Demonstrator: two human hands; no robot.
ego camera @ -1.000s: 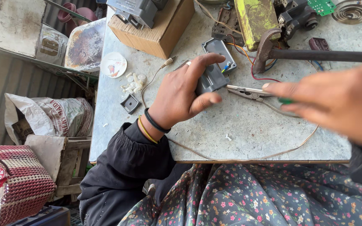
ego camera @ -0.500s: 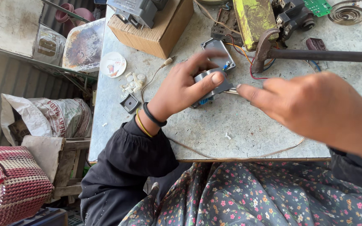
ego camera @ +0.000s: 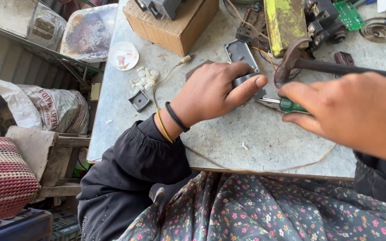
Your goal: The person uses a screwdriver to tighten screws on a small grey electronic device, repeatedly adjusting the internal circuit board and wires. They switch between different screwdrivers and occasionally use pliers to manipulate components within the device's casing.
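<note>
My left hand (ego camera: pixel 215 91) presses down on a small grey box-shaped part (ego camera: pixel 245 81) on the grey table (ego camera: pixel 255 143), thumb along its near side. My right hand (ego camera: pixel 349 111) grips a green-handled screwdriver (ego camera: pixel 291 105) whose metal tip points left into the grey part. A grey rectangular cover plate (ego camera: pixel 240 51) lies just beyond the left hand, with red and blue wires (ego camera: pixel 269 56) running from it. Most of the grey part is hidden under my fingers.
A hammer (ego camera: pixel 331 67) lies across the table behind my right hand. A cardboard box (ego camera: pixel 175 27), a yellow-green block (ego camera: pixel 284 22), a green circuit board (ego camera: pixel 348 15) and a coiled spring (ego camera: pixel 378 30) stand at the back. Small white bits (ego camera: pixel 144 79) and a square grey piece (ego camera: pixel 139 100) lie left.
My left hand closed down over the grey part and pulled it slightly nearer. My right hand brought the screwdriver's tip up against it.
</note>
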